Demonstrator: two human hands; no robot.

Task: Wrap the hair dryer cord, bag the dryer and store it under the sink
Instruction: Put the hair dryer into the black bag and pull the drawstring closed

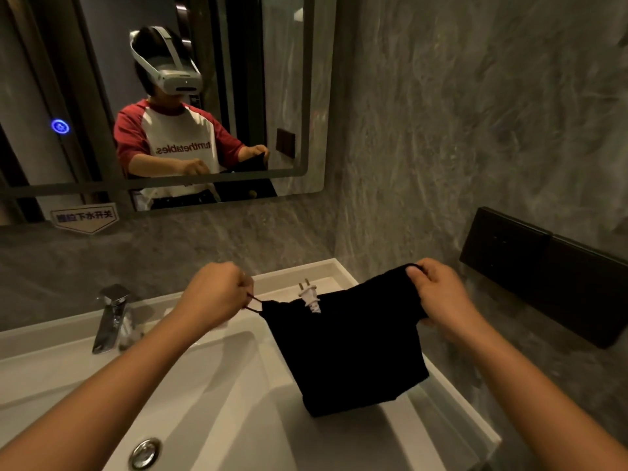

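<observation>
A black cloth bag (350, 348) hangs over the right side of the white sink (217, 385). My left hand (214, 294) pinches the bag's thin drawstring (253, 304) at its left top corner. My right hand (438, 294) grips the bag's right top corner, holding it up. A white two-pin plug (308, 295) sticks out of the bag's mouth, pins upward. The dryer itself is hidden inside the bag.
A chrome faucet (110, 317) stands at the sink's back left, and a drain stopper (145, 453) sits in the basin. A mirror (163, 96) hangs above. A black wall-mounted box (550, 273) projects on the right wall, close to my right hand.
</observation>
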